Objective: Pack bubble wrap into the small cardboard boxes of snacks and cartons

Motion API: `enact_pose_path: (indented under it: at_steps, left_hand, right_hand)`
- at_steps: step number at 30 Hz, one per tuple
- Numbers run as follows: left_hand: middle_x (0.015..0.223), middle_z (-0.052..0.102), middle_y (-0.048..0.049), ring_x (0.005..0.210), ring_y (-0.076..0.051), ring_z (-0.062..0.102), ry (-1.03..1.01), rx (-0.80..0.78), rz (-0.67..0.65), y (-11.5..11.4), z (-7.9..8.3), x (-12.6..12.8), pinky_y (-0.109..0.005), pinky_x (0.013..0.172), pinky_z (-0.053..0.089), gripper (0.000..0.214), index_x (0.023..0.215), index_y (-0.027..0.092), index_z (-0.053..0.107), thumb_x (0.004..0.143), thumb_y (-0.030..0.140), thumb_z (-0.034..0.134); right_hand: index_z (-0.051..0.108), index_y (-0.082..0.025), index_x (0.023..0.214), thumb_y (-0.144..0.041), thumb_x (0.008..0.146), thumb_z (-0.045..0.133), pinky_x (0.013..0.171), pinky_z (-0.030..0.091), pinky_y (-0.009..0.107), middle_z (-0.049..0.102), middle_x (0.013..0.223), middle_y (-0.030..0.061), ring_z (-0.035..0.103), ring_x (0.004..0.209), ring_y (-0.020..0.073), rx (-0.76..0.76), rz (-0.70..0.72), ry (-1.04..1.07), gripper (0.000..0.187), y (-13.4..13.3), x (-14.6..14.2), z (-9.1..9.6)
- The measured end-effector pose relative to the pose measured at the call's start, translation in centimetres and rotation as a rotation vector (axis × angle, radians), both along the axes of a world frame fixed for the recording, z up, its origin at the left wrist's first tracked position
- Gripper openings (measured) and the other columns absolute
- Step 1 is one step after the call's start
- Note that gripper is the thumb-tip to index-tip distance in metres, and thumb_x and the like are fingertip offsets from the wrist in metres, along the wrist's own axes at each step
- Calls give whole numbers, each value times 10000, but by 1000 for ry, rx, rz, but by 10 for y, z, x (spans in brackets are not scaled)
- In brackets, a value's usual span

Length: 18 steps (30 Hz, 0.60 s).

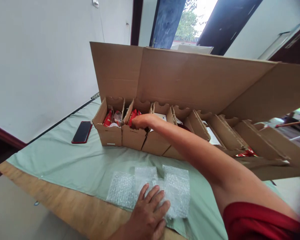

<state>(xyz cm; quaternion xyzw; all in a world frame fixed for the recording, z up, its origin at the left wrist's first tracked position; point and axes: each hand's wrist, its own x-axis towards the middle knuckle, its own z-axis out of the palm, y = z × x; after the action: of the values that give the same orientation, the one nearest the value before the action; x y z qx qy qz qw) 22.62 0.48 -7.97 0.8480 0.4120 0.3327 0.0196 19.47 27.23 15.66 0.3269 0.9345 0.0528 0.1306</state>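
Observation:
My left hand (150, 213) lies palm down with its fingers stretched out over several sheets of bubble wrap (176, 190) at the front of the table. My right arm reaches across to the left, and my right hand (140, 122) dips into the second cardboard bin (133, 136) from the left. Red packets (132, 116) show in that bin beside the hand. Its fingertips are hidden below the bin's edge, so what they hold, if anything, cannot be seen. In the leftmost bin (111, 136) lie more red packets (108, 118) and a clear plastic wrapping (117, 116).
Further bins run to the right; one holds a white item (212, 136), another a red packet (248, 152). A tall cardboard panel (185, 76) stands behind them. A dark phone (82, 132) lies on the green cloth (90, 166). Bare wood (65, 203) borders the table's front.

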Motion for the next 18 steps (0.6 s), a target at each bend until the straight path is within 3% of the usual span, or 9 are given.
enact_pose_path:
  at_steps: [3,6,7,8,10,11,13,16,18]
  left_hand:
    - [1450,621,-102,1474,-300,435,-12,-38,-4,0,1,0,-557,1265,220,497,1407,207,551,925,320,590]
    - [1497,564,-134,1492,-318,402,-56,-70,17,-1,5,-1,-573,1230,289,521,1398,223,553,891,318,625]
    - [1535,516,-152,1506,-332,376,-76,-66,28,-2,7,-1,-585,1214,311,539,1398,227,549,872,305,638]
    - [1578,452,-166,1521,-348,345,-99,-53,34,-3,9,-1,-598,1199,328,565,1403,232,540,851,287,648]
    - [1649,319,-171,1540,-369,295,-158,-10,34,-8,14,-2,-619,1186,340,633,1438,245,496,823,254,644]
    - [1668,271,-161,1541,-369,289,-198,14,30,-11,18,-3,-622,1188,338,670,1469,255,458,822,250,632]
    - [1683,229,-135,1523,-358,313,-295,69,34,-21,27,-5,-618,1200,326,731,1534,272,369,842,266,605]
    - [1681,227,-125,1517,-356,310,-350,148,122,-31,40,-7,-614,1223,284,772,1580,266,296,873,269,607]
    - [1654,300,-148,1534,-360,286,-244,105,182,-30,43,-8,-612,1238,243,734,1571,234,328,897,269,617]
  right_hand:
    - [809,-188,857,-126,814,680,691,475,275,803,857,61,734,806,206,21,-57,14,149,-8,10,6]
    - [786,-158,994,-195,925,594,732,480,319,794,963,104,721,856,232,108,-131,128,207,-35,54,38]
    - [760,-167,1069,-231,984,523,759,482,332,783,1014,103,710,874,225,168,-155,213,259,-50,75,48]
    - [751,-192,1056,-271,997,533,769,482,329,778,990,77,697,839,204,265,-146,464,239,-66,98,55]
    - [730,-241,922,-303,958,632,809,475,344,764,915,37,677,810,191,455,-84,821,121,-105,142,50]
    - [708,-255,901,-279,956,637,856,465,366,762,913,30,676,841,198,540,-53,906,93,-124,160,37]
    - [685,-264,917,-215,942,630,892,433,411,765,907,32,672,872,221,602,38,891,78,-160,187,-7]
    - [704,-240,871,-133,951,582,867,399,403,766,835,30,649,799,201,395,80,659,181,-193,200,-90]
    - [725,-221,867,-114,938,584,883,393,397,767,831,39,649,820,203,208,86,525,191,-198,201,-125]
